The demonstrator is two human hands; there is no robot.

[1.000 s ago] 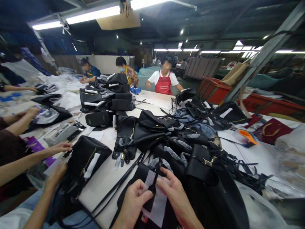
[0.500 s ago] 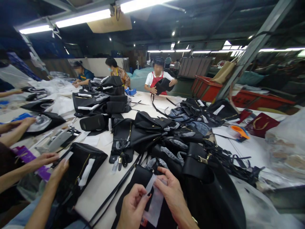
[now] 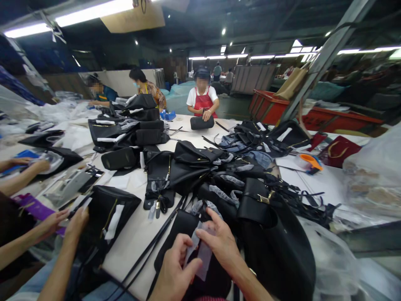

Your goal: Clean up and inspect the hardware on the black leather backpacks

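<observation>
My right hand (image 3: 221,240) pinches a translucent white wrapping strip (image 3: 205,257) between thumb and fingers. At the strip's left edge my left hand (image 3: 178,265) grips it with bent fingers, its thumb lying lower over the sheet. The strip is folded around something dark, mostly hidden by the sheet and my fingers. Directly below both hands lies a black bag (image 3: 177,230) with long thin straps (image 3: 153,240) trailing to the left. A larger black bag with a gold clasp (image 3: 265,198) stands close to my right hand.
Black bags (image 3: 194,165) with plastic-wrapped parts are heaped ahead. At left, a co-worker's hands (image 3: 73,217) hold a strip over another bag. Across the table a person in a red apron (image 3: 203,102) handles a black bag (image 3: 202,122). An orange tape dispenser (image 3: 310,162) lies right.
My left thumb has moved down and away from its fingertips. The strip hangs a little shorter between my hands. Across the table, the person has lowered the black bag onto the surface.
</observation>
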